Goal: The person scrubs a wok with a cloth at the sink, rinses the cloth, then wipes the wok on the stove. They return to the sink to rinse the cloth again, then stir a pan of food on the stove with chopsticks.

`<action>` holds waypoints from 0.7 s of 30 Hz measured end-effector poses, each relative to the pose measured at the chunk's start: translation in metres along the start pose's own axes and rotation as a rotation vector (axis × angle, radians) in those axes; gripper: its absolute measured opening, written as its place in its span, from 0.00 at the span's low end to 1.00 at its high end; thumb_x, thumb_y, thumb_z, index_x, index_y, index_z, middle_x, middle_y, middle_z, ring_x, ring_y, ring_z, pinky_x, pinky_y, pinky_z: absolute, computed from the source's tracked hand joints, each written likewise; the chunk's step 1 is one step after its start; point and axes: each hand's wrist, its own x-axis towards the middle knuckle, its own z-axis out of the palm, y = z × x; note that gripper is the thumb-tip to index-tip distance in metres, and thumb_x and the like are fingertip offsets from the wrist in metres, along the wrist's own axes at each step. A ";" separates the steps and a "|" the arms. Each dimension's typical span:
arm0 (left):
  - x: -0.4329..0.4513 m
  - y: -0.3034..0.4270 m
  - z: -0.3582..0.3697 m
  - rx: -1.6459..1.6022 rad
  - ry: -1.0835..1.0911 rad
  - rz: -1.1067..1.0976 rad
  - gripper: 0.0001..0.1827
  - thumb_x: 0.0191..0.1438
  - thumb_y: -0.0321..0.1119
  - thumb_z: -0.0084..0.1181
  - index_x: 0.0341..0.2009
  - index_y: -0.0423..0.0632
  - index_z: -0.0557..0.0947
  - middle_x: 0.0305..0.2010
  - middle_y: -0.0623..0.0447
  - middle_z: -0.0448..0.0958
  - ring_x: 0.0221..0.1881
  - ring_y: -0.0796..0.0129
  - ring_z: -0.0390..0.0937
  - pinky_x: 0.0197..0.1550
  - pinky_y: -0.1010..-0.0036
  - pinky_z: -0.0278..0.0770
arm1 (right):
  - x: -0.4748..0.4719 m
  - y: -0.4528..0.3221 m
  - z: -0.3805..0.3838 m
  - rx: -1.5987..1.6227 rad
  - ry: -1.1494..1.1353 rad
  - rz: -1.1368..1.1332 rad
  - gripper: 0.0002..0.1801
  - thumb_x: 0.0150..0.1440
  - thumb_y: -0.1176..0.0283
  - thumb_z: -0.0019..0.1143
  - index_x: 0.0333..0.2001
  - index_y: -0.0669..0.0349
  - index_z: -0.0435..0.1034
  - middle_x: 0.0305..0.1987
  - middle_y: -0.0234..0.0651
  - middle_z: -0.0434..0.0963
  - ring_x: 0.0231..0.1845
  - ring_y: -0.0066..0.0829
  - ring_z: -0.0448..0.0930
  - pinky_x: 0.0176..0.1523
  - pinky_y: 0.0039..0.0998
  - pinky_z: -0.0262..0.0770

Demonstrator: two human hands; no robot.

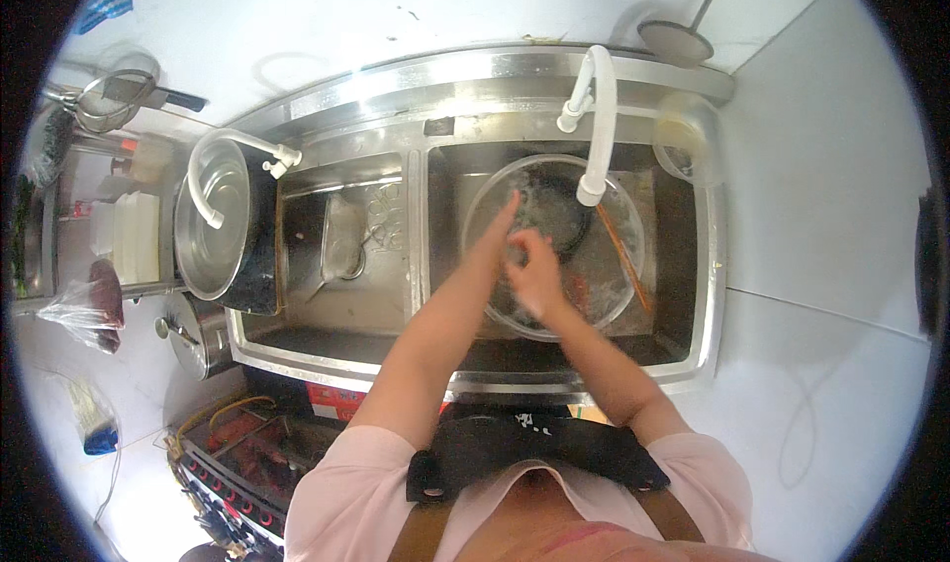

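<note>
Both hands are over a large round basin (475, 198) that sits in the right sink compartment and has water or suds in it. My left hand (510, 217) reaches over the basin, seen edge-on with a digit pointing away from me. Close beside it, my right hand (536, 269) is curled, fingers bent toward the left wrist. Blur and the angle hide whether either hand holds anything. Inside the basin are a dark round vessel (568, 228) and something reddish (577, 289). An orange-brown stick, perhaps chopsticks, (623, 258) slants along the basin's right side.
A white faucet (605, 131) hangs over the basin. In the left compartment lie a strainer (345, 235) and wire rings (384, 209). A metal bowl (215, 246) stands left under another faucet (200, 165). A translucent container (690, 139) sits at the right back corner.
</note>
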 end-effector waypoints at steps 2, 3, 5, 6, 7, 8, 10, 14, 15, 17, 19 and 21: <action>0.001 -0.004 0.002 -0.003 -0.129 0.028 0.34 0.53 0.56 0.51 0.58 0.48 0.63 0.47 0.45 0.73 0.48 0.55 0.72 0.49 0.59 0.71 | -0.013 -0.019 0.002 0.058 0.005 -0.069 0.12 0.47 0.69 0.56 0.36 0.61 0.69 0.37 0.42 0.72 0.42 0.45 0.73 0.45 0.36 0.68; 0.002 -0.010 0.003 -0.023 -0.156 0.051 0.33 0.53 0.55 0.51 0.57 0.47 0.64 0.47 0.45 0.73 0.48 0.55 0.72 0.49 0.59 0.71 | -0.013 -0.013 0.005 0.020 0.026 -0.134 0.10 0.47 0.67 0.54 0.31 0.61 0.69 0.32 0.43 0.72 0.36 0.46 0.74 0.40 0.38 0.69; 0.003 -0.023 0.014 -0.037 0.031 0.102 0.30 0.54 0.52 0.51 0.55 0.46 0.65 0.47 0.46 0.73 0.48 0.55 0.72 0.50 0.59 0.70 | -0.003 0.006 0.006 -0.174 0.090 -0.140 0.12 0.49 0.62 0.52 0.28 0.62 0.70 0.30 0.45 0.72 0.33 0.50 0.74 0.36 0.41 0.69; 0.001 -0.026 0.022 -0.030 0.132 0.134 0.29 0.54 0.51 0.51 0.55 0.46 0.66 0.47 0.47 0.73 0.48 0.56 0.72 0.50 0.59 0.70 | 0.009 0.019 0.006 -0.264 0.120 -0.150 0.14 0.49 0.60 0.50 0.27 0.62 0.70 0.29 0.45 0.73 0.31 0.51 0.74 0.34 0.42 0.69; -0.001 -0.026 0.029 -0.025 0.172 0.144 0.28 0.55 0.50 0.50 0.54 0.46 0.67 0.47 0.47 0.73 0.48 0.56 0.72 0.50 0.59 0.69 | 0.025 0.035 0.003 -0.293 0.122 -0.014 0.17 0.50 0.58 0.48 0.26 0.62 0.70 0.28 0.46 0.73 0.30 0.53 0.73 0.33 0.44 0.68; -0.006 -0.025 0.037 -0.036 0.203 0.151 0.27 0.55 0.49 0.50 0.53 0.45 0.68 0.47 0.47 0.73 0.47 0.56 0.72 0.50 0.59 0.69 | 0.041 0.052 -0.003 -0.319 0.122 0.126 0.19 0.51 0.56 0.46 0.26 0.63 0.69 0.28 0.47 0.74 0.29 0.54 0.73 0.32 0.46 0.68; -0.022 -0.019 0.056 -0.084 0.211 0.150 0.24 0.56 0.47 0.50 0.51 0.45 0.69 0.48 0.48 0.74 0.47 0.57 0.72 0.50 0.58 0.69 | 0.060 0.082 -0.027 -0.404 0.162 0.211 0.20 0.53 0.56 0.45 0.26 0.66 0.68 0.27 0.50 0.73 0.31 0.56 0.73 0.35 0.47 0.68; -0.070 0.006 0.083 -0.241 0.052 0.131 0.19 0.57 0.42 0.49 0.49 0.44 0.71 0.47 0.49 0.74 0.47 0.57 0.72 0.51 0.59 0.68 | 0.065 0.092 -0.086 -0.319 0.109 0.133 0.15 0.52 0.65 0.50 0.39 0.65 0.70 0.43 0.51 0.73 0.46 0.50 0.73 0.48 0.45 0.67; -0.082 0.012 0.088 -0.270 -0.005 0.119 0.18 0.57 0.41 0.49 0.48 0.45 0.72 0.47 0.50 0.74 0.48 0.57 0.72 0.51 0.59 0.68 | 0.065 0.086 -0.099 -0.353 0.124 0.057 0.17 0.51 0.66 0.53 0.41 0.65 0.69 0.45 0.51 0.73 0.48 0.49 0.72 0.50 0.44 0.67; -0.096 0.017 0.094 -0.298 -0.090 0.145 0.16 0.57 0.39 0.48 0.48 0.46 0.72 0.45 0.50 0.74 0.46 0.59 0.71 0.49 0.60 0.68 | 0.061 0.052 -0.122 -0.245 0.031 0.003 0.22 0.47 0.69 0.58 0.46 0.64 0.67 0.47 0.49 0.72 0.50 0.46 0.72 0.52 0.41 0.67; -0.104 0.016 0.101 -0.277 -0.146 0.204 0.14 0.57 0.36 0.49 0.47 0.49 0.72 0.41 0.51 0.74 0.43 0.62 0.71 0.46 0.63 0.69 | 0.047 0.031 -0.130 -0.029 -0.043 0.001 0.26 0.44 0.70 0.62 0.49 0.64 0.66 0.48 0.47 0.72 0.51 0.44 0.72 0.54 0.38 0.66; -0.117 0.016 0.115 0.157 -0.141 0.419 0.14 0.55 0.33 0.49 0.48 0.51 0.71 0.38 0.52 0.72 0.37 0.66 0.70 0.41 0.68 0.68 | 0.034 0.017 -0.116 0.173 -0.101 0.044 0.28 0.43 0.70 0.63 0.50 0.63 0.66 0.48 0.46 0.72 0.51 0.41 0.72 0.55 0.36 0.66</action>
